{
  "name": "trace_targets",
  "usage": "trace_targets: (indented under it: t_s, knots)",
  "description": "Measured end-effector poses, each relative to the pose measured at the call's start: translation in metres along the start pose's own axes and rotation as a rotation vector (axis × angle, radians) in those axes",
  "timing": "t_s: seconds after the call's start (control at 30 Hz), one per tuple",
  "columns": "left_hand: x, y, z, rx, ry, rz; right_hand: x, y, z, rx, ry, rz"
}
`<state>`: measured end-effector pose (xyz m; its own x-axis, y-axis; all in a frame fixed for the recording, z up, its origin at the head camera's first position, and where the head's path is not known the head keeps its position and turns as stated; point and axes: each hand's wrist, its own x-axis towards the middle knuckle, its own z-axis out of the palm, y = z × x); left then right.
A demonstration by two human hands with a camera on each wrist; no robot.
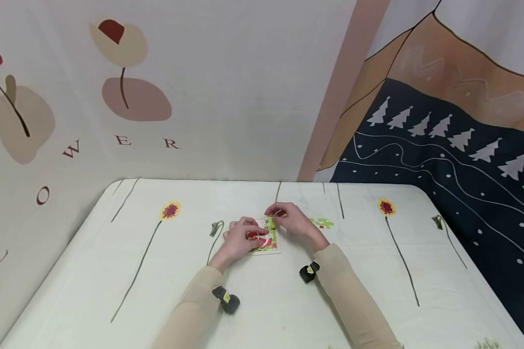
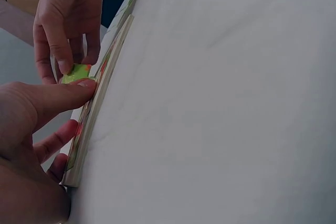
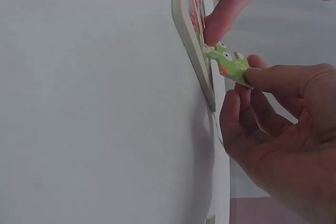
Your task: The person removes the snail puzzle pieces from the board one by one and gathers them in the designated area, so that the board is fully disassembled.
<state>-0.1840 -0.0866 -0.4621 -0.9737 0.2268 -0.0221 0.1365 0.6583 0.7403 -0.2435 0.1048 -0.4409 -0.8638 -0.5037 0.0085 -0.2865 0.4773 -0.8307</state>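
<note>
On the table lies a flat puzzle board (image 1: 269,252) with a raised edge, its red and green picture partly covered by my left hand (image 1: 241,237). The fingers of that hand reach over the board and touch its surface, one fingertip close to the raised piece. My right hand (image 1: 292,219) pinches a green puzzle piece (image 3: 233,67) with printed eyes between thumb and fingers. The piece is tilted up at the board's far right corner, its lower end touching or nearly touching the board; the exact contact is hidden.
Other green puzzle pieces (image 1: 324,223) lie on the table just right of my right hand. A white cloth with printed flowers covers the table (image 1: 262,300). Printed fabric walls (image 1: 244,97) rise behind the far edge. A black wrist camera (image 1: 230,301) sits on each sleeve.
</note>
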Motion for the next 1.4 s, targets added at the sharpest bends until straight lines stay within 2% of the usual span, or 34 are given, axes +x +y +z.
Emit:
trace_targets:
  t_s: [0.13, 0.23, 0.4, 0.63, 0.9, 1.0, 1.07, 1.3, 1.4]
  knots:
    - [0.0, 0.0, 0.0, -0.002, 0.001, -0.004, -0.005, -0.002, -0.003, 0.047, 0.038, 0.024]
    - [0.0, 0.0, 0.002, -0.005, 0.006, -0.009, -0.01, -0.001, -0.005, 0.068, 0.06, 0.013]
    - [-0.001, 0.0, 0.004, 0.001, 0.024, -0.02, -0.016, 0.004, -0.006, 0.065, 0.068, -0.006]
    - [-0.004, 0.005, 0.005, 0.013, 0.044, -0.028, -0.025, 0.006, -0.011, 0.073, 0.077, 0.02]
    - [-0.003, 0.004, 0.006, -0.01, 0.031, -0.017, -0.049, -0.031, -0.029, 0.064, 0.071, 0.027]
    - [-0.003, 0.002, 0.005, -0.023, 0.032, -0.008, -0.054, -0.034, -0.033, 0.06, 0.08, 0.022]
    - [-0.003, 0.002, 0.005, -0.023, 0.032, -0.005, -0.056, -0.03, -0.035, 0.056, 0.09, 0.009]
    - [-0.001, 0.002, 0.001, -0.023, 0.021, -0.018, -0.053, 0.011, -0.04, 0.039, 0.132, 0.012]
    - [0.0, 0.001, 0.001, -0.023, 0.017, -0.015, -0.056, 0.017, -0.045, 0.038, 0.141, 0.018]
